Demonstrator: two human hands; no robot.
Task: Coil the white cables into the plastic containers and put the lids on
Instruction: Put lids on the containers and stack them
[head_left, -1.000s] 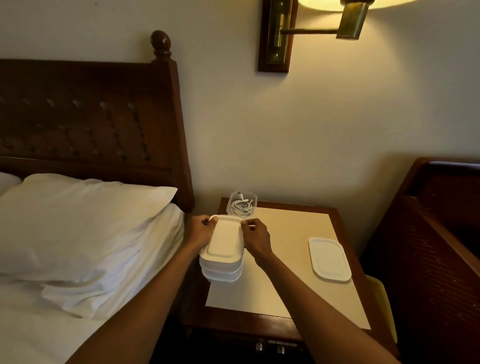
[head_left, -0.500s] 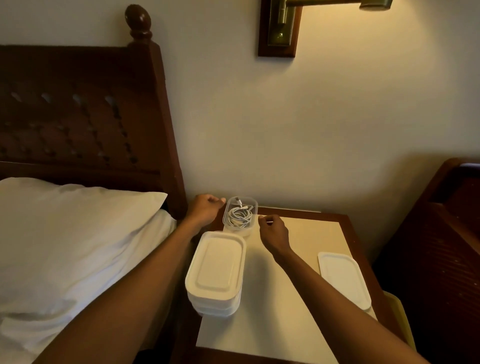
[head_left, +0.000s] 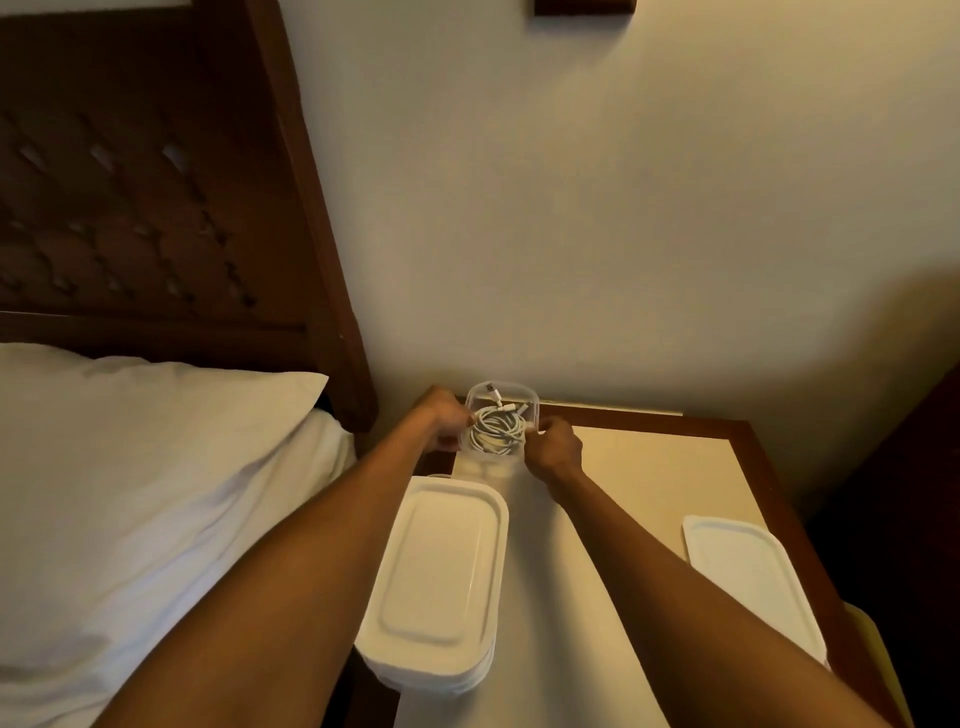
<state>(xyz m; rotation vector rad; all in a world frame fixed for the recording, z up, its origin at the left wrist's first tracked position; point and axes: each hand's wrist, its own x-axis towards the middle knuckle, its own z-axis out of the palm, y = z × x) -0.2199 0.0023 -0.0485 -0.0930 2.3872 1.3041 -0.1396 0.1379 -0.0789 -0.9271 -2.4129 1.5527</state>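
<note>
A clear plastic container (head_left: 527, 395) stands at the back of the nightstand, with a coiled white cable (head_left: 496, 428) inside it. My left hand (head_left: 439, 421) grips the container's left side and my right hand (head_left: 556, 447) grips its right side, fingers curled at the rim. A stack of lidded white containers (head_left: 441, 571) sits nearer to me, between my forearms. One loose white lid (head_left: 753, 577) lies flat at the right of the nightstand.
The nightstand (head_left: 675, 467) has a cream top and a dark wood border. A bed with a white pillow (head_left: 130, 467) and a dark wooden headboard (head_left: 130, 182) is on the left. The wall is right behind the clear container. Dark furniture stands at the far right.
My hands left the lidded stack and moved back to the clear container, closing on its two sides. The camera tilted down and came closer.
</note>
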